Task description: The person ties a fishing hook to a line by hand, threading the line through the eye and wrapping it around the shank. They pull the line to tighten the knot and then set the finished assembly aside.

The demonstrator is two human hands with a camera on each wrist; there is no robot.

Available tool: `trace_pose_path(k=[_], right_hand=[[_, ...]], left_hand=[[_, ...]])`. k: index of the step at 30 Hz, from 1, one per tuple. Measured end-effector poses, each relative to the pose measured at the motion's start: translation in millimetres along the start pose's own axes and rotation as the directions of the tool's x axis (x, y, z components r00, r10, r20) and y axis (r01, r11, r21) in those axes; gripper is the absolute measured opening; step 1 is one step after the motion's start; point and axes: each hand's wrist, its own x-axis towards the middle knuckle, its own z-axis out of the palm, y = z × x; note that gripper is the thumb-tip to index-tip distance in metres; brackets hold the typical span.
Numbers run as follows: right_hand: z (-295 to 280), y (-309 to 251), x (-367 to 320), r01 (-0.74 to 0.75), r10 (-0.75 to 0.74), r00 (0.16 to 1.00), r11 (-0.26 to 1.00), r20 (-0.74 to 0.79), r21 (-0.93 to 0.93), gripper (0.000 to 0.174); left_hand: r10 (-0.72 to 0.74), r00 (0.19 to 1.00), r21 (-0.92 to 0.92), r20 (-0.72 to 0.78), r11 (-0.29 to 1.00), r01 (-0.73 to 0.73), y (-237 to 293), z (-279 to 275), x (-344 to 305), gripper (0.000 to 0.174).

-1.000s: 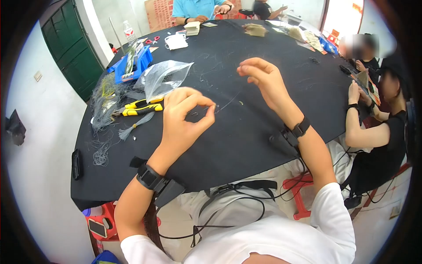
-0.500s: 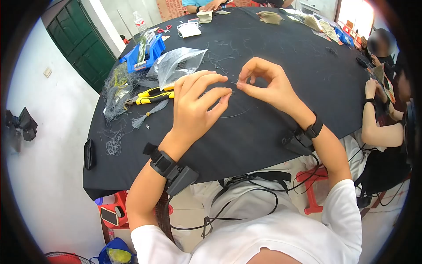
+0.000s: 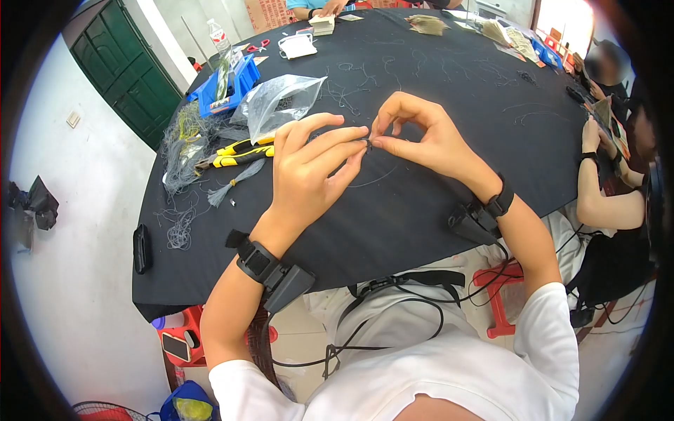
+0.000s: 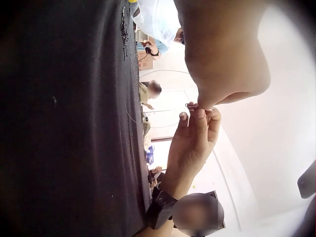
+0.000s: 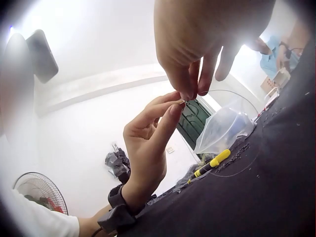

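Observation:
In the head view the left hand (image 3: 307, 172) pinches a tiny dark hook (image 3: 368, 144) between thumb and fingertips. Meeting it fingertip to fingertip, the right hand (image 3: 428, 137) pinches at the same spot, thumb against index finger. A thin line (image 3: 379, 180) curves below the hands over the black cloth. In the left wrist view a small hook end (image 4: 188, 105) shows at the joined fingertips. The right wrist view shows the line (image 5: 237, 94) arching away from the fingers; exactly which fingers hold it is hard to tell.
Left of the hands lie yellow-black pliers (image 3: 242, 156), a clear plastic bag (image 3: 277, 105), a blue bin (image 3: 228, 88), tangled line (image 3: 179, 151) and a tied bundle (image 3: 225, 193). Paper stacks (image 3: 321, 25) lie at the far side of the table (image 3: 393, 231). Other people sit around it.
The hands were apart a second ago and have come together at their fingertips. The left hand's fingers have spread from a rounded pinch, and the right hand has moved left and down to it.

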Motion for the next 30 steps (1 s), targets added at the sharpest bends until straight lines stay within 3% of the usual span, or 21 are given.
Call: trace_pose_path(k=[15, 30], right_hand=[[-0.3, -0.9, 0.2, -0.015, 0.013, 0.999, 0.999, 0.044, 0.034, 0.012], [-2.1, 1.0, 0.0, -0.046, 0.043, 0.996, 0.999, 0.075, 0.029, 0.011]], left_hand=[[-0.024, 1.000, -0.133, -0.004, 0.991, 0.023, -1.3, 5.0, -2.3, 0.016], [-0.016, 0.999, -0.131, 0.042, 0.991, 0.021, 0.6, 3.3, -1.4, 0.016]])
